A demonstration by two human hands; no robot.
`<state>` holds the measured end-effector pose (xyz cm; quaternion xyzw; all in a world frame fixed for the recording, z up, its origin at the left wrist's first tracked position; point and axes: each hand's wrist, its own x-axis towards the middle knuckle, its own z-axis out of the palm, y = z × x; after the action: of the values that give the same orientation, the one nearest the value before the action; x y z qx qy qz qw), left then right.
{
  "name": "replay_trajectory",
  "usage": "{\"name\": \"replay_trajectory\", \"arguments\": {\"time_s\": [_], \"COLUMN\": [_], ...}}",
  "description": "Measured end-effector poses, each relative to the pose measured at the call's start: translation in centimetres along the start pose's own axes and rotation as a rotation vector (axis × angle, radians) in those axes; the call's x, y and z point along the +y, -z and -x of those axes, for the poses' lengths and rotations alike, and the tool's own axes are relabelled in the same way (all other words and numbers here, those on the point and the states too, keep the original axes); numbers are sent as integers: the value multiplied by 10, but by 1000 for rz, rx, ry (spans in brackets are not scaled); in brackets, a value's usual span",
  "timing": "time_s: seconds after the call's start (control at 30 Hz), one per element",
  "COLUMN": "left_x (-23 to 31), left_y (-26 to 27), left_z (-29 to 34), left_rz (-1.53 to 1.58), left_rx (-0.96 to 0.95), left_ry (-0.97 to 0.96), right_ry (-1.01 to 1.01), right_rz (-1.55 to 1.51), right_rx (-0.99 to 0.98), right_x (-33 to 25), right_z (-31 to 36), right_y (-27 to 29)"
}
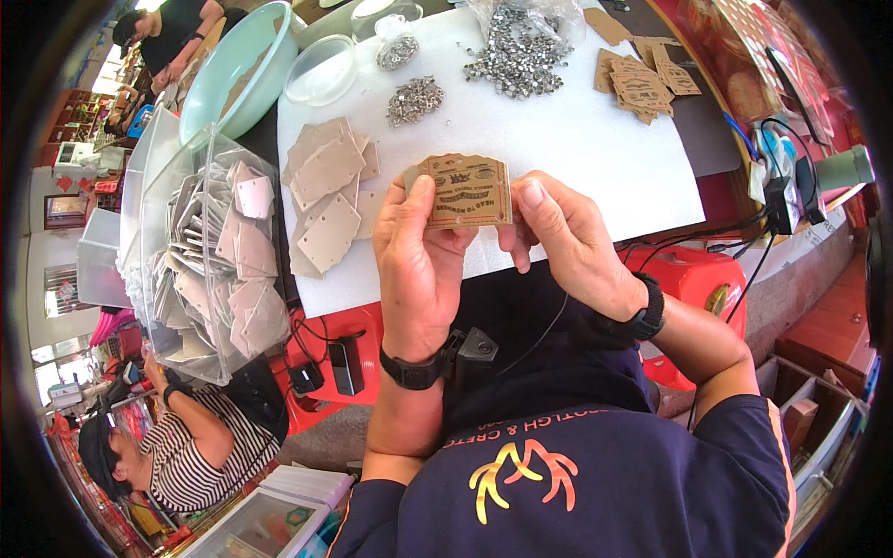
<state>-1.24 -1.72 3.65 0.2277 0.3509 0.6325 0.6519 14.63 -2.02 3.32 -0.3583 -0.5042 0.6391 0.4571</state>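
Observation:
Over the front part of the white foam sheet (595, 139), I hold up a brown printed cardboard tag (470, 193) with a shaped top edge. My left hand (417, 237) pinches the tag's left side, thumb in front and fingers behind. At its right edge is my right hand (567, 223), thumb and fingers closed together; what lies between them is hidden. Plain grey-brown card pieces (326, 172) with small holes lie in an overlapping stack left of my hands. Beyond the tag sit a pile of small metal rings (415, 100) and loose silvery metal fittings (521, 60).
A clear plastic bin (209, 363) full of card pieces stands at left, below a pale green basin (270, 70). Printed tags (642, 86) lie far right. Cables (670, 244) hang near a red stool (702, 279). Another person (200, 446) sits at lower left.

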Motion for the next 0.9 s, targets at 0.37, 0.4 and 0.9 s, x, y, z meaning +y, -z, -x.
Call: {"name": "replay_trajectory", "arguments": {"time_s": [0.37, 0.4, 0.9], "left_x": [-7, -7, -2], "left_y": [4, 6, 1], "left_z": [6, 6, 18], "left_rz": [-327, -359, -376], "left_rx": [32, 21, -49], "left_ry": [-324, -350, -404], "right_ry": [-16, -16, -159], "right_rz": [407, 408, 11], "right_rx": [67, 64, 4], "right_x": [-4, -4, -2], "right_z": [-7, -7, -5], "right_y": [-3, -3, -6]}}
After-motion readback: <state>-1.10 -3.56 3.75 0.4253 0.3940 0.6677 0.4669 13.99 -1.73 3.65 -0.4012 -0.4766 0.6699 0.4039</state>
